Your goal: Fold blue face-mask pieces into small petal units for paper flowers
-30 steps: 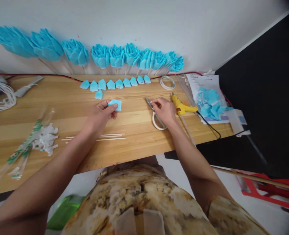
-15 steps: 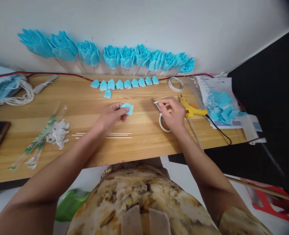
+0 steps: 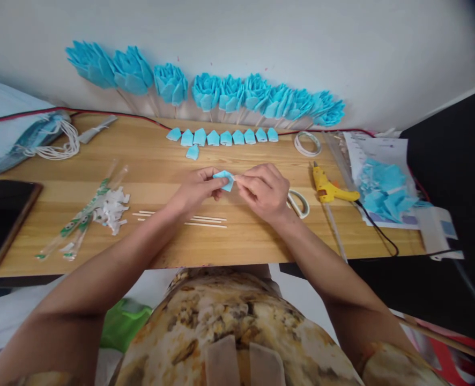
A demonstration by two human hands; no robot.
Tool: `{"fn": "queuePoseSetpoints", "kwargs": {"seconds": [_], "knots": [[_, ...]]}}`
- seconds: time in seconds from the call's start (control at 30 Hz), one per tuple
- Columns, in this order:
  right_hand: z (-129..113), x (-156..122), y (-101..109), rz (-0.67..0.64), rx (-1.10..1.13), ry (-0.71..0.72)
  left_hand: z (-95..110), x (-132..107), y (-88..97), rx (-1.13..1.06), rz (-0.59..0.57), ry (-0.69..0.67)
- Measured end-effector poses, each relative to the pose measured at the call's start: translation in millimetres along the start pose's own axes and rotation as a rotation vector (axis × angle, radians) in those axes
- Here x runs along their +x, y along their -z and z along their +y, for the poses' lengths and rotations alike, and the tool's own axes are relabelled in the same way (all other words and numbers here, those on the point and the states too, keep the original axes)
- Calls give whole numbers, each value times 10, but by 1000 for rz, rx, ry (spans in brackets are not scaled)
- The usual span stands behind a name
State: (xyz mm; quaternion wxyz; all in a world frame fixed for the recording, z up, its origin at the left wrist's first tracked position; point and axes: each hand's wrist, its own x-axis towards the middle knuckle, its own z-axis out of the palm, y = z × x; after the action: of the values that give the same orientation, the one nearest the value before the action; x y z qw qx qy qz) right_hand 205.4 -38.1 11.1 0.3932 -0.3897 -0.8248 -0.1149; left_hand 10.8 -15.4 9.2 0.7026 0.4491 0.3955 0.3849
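Note:
Between the thumb and fingers of my left hand (image 3: 205, 185) is a small folded light-blue petal piece (image 3: 224, 179), held just above the table. My right hand (image 3: 264, 190) pinches a tiny white strip (image 3: 233, 177) against the petal's right edge; the fingers hide most of the strip. Beyond my hands lies a row of similar blue folded pieces (image 3: 225, 138), with a single one (image 3: 192, 152) in front of the row. Right by my right wrist rests a white ring-shaped tape roll (image 3: 303, 205), partly covered by the hand.
Blue flowers on sticks (image 3: 231, 92) lean along the wall. A yellow glue gun (image 3: 329, 188) with a black cord lies right, near blue pieces in a bag (image 3: 386, 187). Thin white sticks (image 3: 205, 225), white scraps (image 3: 112, 209) and a phone (image 3: 6, 220) are left. Another tape roll (image 3: 307, 143) sits behind.
My right hand has moved left from beside the tape roll to the petal piece, bringing the white strip against it. The view has shifted, so everything on the table appears further right.

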Motion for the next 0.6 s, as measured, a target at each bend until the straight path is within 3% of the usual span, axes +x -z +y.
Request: {"fn": "queuePoseSetpoints", "kwargs": {"seconds": [0.33, 0.47, 0.6], "knots": [[19, -42, -53, 20, 74, -15, 12, -2, -19, -18, 8, 3], [16, -52, -69, -29, 104, -80, 11, -5, -14, -17, 3, -7], [4, -44, -75, -39, 87, -53, 8, -5, -12, -28, -3, -21]]}}
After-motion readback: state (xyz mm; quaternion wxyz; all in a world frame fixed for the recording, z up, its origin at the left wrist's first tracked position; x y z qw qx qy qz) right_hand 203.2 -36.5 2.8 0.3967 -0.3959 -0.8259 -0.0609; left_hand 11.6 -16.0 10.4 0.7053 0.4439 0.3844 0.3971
